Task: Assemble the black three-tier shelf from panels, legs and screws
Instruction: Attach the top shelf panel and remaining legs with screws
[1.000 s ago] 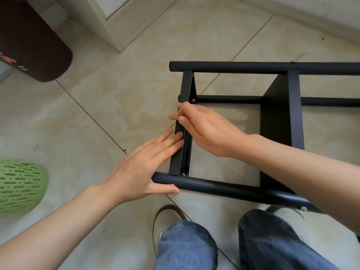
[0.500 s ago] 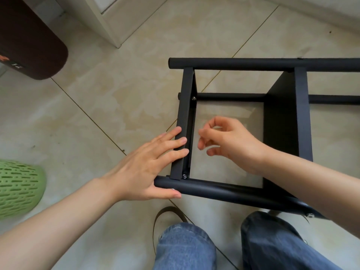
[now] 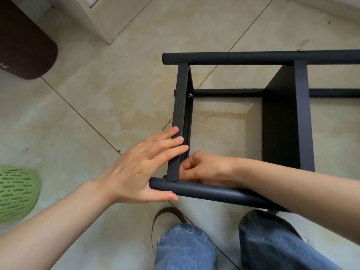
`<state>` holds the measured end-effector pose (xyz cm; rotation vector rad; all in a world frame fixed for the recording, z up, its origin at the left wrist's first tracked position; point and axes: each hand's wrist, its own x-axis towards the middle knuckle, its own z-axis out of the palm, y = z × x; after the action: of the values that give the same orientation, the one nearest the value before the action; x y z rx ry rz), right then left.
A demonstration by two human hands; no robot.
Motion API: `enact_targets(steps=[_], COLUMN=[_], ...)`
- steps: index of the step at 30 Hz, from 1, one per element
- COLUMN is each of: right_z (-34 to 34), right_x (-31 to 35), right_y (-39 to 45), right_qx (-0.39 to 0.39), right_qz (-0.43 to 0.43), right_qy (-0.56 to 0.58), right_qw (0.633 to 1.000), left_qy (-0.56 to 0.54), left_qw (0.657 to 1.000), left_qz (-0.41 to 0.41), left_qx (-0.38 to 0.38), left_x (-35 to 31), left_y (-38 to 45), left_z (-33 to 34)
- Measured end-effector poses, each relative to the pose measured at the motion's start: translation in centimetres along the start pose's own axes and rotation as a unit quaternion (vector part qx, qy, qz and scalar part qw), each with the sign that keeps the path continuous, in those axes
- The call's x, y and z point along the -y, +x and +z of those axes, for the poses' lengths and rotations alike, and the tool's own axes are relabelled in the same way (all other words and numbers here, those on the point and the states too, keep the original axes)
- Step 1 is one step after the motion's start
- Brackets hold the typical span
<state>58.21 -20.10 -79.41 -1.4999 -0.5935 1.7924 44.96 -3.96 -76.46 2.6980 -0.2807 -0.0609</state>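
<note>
The black shelf lies on its side on the tiled floor. Its end panel [image 3: 182, 98] stands between the far leg tube [image 3: 233, 57] and the near leg tube [image 3: 214, 192]. A second panel [image 3: 280, 123] stands to the right. My left hand [image 3: 140, 168] rests on the end panel's edge with straight fingers, its thumb along the near tube. My right hand [image 3: 202, 168] reaches inside the frame, its curled fingers pinching at the corner where the end panel meets the near tube; the screw there is hidden by the fingers. Another screw [image 3: 189, 95] shows at the panel's far inner corner.
A green perforated basket [image 3: 15, 191] sits at the left edge. A dark brown furniture piece [image 3: 23, 45] is at the top left, beside a white door frame [image 3: 97, 20]. My knees in jeans [image 3: 185, 248] are just below the near tube.
My right hand has left the middle of the end panel and come down to its near inner corner, fingers now curled there. My left hand has stayed on the panel edge.
</note>
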Motion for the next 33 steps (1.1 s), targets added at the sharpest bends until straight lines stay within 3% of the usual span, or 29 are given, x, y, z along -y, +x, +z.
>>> enact_targets(steps=[5,16,20,33], right_z=[-0.6,-0.9,-1.8,-2.4], right_x=[-0.5,-0.9,-0.8,-1.5], right_y=[0.6,0.3,-0.3,-1.1], right_qx=[0.04,0.045,0.064,-0.022], right_qz=[0.003,-0.042,-0.013,0.026], right_qy=[0.136,0.12,0.163,0.201], right_qw=[0.99,0.991,0.984,0.979], left_qy=[0.033,-0.031,-0.048,-0.06], left_qw=[0.999,0.999,0.998,0.998], left_qz=[0.017,-0.017,-0.023,-0.02], left_qx=[0.004,0.038,0.031,0.022], left_x=[0.5,0.4,0.3,0.3], left_y=[0.7,1.2,1.1,1.0], left_z=[-0.4,0.0,0.3,0.6])
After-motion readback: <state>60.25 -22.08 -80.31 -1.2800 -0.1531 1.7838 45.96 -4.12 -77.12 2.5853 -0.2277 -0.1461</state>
